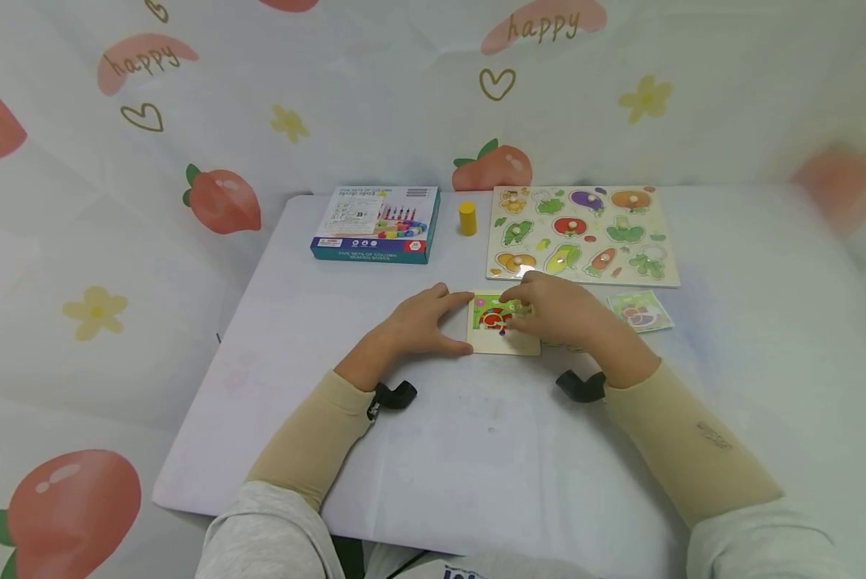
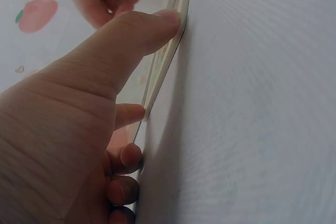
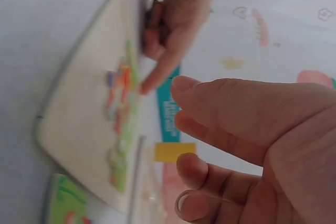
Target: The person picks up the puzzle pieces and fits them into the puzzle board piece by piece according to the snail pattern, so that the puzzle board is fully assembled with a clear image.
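A small pale wooden board (image 1: 505,344) with a coloured picture, green with red shapes, lies on the table in front of the person. My left hand (image 1: 424,323) holds its left side, thumb at the near corner and index fingertip at the far corner. In the left wrist view the thumb rests on the board's edge (image 2: 167,59) and the other fingers bend beneath. Over the board's right part hovers my right hand (image 1: 559,310), partly covering the picture. The right wrist view shows its thumb and loosely bent fingers apart, nothing between them.
Behind lies a large vegetable peg puzzle (image 1: 583,235). A boxed bead set (image 1: 376,225) and a yellow cylinder (image 1: 467,219) stand to its left. A square picture card (image 1: 641,311) lies right of the right hand. Another green picture piece (image 3: 68,200) lies beside the board.
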Action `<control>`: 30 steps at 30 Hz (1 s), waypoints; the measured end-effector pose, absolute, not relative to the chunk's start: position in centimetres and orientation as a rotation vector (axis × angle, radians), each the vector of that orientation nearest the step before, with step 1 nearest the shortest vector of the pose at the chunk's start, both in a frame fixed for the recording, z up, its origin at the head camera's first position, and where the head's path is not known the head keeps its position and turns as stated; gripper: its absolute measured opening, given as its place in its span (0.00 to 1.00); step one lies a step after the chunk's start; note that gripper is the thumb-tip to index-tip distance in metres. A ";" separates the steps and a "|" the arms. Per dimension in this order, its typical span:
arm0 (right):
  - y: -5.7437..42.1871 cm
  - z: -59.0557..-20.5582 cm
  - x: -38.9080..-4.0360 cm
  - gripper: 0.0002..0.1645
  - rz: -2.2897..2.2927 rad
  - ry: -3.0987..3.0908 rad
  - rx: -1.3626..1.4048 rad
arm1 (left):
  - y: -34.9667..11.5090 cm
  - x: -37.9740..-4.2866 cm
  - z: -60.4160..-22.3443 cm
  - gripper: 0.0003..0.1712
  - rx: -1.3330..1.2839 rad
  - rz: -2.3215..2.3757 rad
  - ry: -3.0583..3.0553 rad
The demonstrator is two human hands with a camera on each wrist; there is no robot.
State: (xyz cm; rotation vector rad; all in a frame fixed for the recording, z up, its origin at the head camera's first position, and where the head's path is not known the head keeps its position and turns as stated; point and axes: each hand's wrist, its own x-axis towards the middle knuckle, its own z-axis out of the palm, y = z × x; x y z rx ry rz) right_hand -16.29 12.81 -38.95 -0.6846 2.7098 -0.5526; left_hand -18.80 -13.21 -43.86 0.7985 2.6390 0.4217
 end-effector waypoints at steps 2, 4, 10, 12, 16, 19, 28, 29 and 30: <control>13.0 -38.2 -16.0 0.23 -0.586 2.725 -0.692 | -13.2 -18.8 -43.8 0.55 0.795 0.423 2.640; 13.3 -37.5 -15.8 0.22 -0.596 2.739 -0.693 | -13.1 -18.8 -43.7 0.55 0.789 0.425 2.639; 14.1 -35.7 -15.1 0.22 -0.594 2.776 -0.662 | -13.1 -18.8 -43.7 0.55 0.788 0.418 2.639; 14.4 -35.1 -14.8 0.21 -0.608 2.804 -0.674 | -13.2 -18.8 -43.8 0.55 0.790 0.423 2.638; 15.2 -34.0 -14.0 0.18 -0.644 2.876 -0.709 | -13.2 -18.7 -43.9 0.55 0.791 0.428 2.635; 15.7 -33.1 -13.4 0.17 -0.690 2.911 -0.716 | -13.3 -18.7 -43.9 0.55 0.795 0.424 2.637; 17.0 -30.9 -11.7 0.18 -0.916 2.923 -0.790 | -13.2 -18.7 -43.9 0.54 0.806 0.416 2.640; 17.2 -30.8 -11.6 0.19 -0.945 2.930 -0.818 | -13.2 -18.7 -43.9 0.55 0.803 0.417 2.638; 17.3 -30.7 -11.5 0.19 -0.966 2.942 -0.840 | -13.3 -18.6 -43.9 0.54 0.801 0.423 2.636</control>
